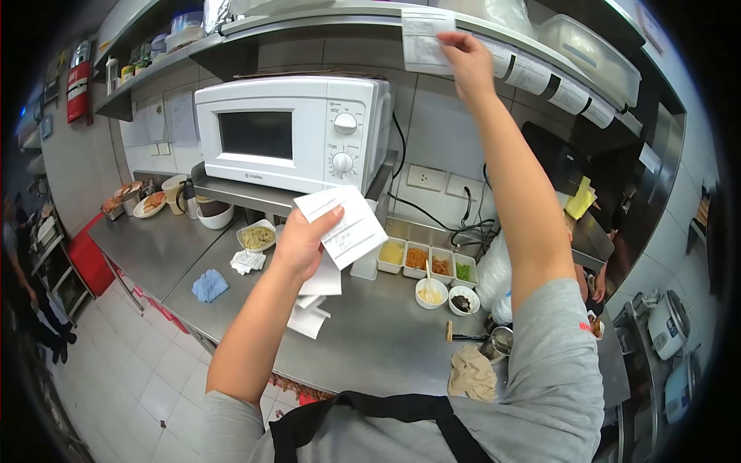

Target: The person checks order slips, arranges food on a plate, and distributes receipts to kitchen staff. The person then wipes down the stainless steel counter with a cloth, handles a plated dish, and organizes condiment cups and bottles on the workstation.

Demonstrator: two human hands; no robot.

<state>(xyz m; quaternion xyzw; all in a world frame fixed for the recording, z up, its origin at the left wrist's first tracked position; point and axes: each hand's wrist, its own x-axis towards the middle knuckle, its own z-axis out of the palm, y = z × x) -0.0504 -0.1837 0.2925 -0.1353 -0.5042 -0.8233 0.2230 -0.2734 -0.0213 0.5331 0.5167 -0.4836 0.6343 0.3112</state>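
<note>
My left hand [299, 245] is closed on printed paper slips [355, 229], the thumb pressed over the top one. More white paper strips [310, 312] hang below that hand, above the counter; whether they join the held slips I cannot tell. Raised to the shelf edge, my right hand [471, 65] has its fingers closed at the right side of another printed slip [424, 45], which hangs from the edge. To the right of it, several order slips [529, 75] line the same edge.
A white microwave [247, 135] stands on a raised metal shelf. Small tubs of chopped food [417, 258] and two white bowls [431, 293] sit on the steel counter [370, 351]. A blue cloth [209, 285] lies left, a beige cloth [472, 373] right. Another person [50, 309] stands far left.
</note>
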